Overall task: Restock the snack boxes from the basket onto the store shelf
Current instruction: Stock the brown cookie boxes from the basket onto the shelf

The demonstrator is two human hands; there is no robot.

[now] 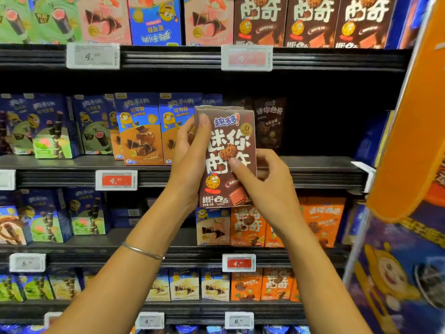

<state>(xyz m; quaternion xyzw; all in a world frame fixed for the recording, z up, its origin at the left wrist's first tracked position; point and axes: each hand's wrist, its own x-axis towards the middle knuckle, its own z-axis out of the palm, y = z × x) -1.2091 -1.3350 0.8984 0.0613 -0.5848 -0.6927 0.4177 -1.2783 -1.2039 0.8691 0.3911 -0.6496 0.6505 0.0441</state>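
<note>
I hold a brown cookie snack box [224, 133] upright in front of the middle shelf [313, 165]. There seem to be one or two more boxes stacked behind it. My left hand [190, 150] grips its left edge, thumb on the front near the top. My right hand [262, 182] pinches the lower right part, thumb on the front face. A matching brown box [269, 124] stands deep on the shelf just behind, with a dark gap to its right. The basket is not in view.
Blue wafer boxes [142, 128] fill the middle shelf to the left. Orange cookie boxes [248, 225] stand on the shelf below, brown ones [310, 22] above. Price tags [116, 180] line the shelf edges. An orange and blue display [404, 165] juts out at the right.
</note>
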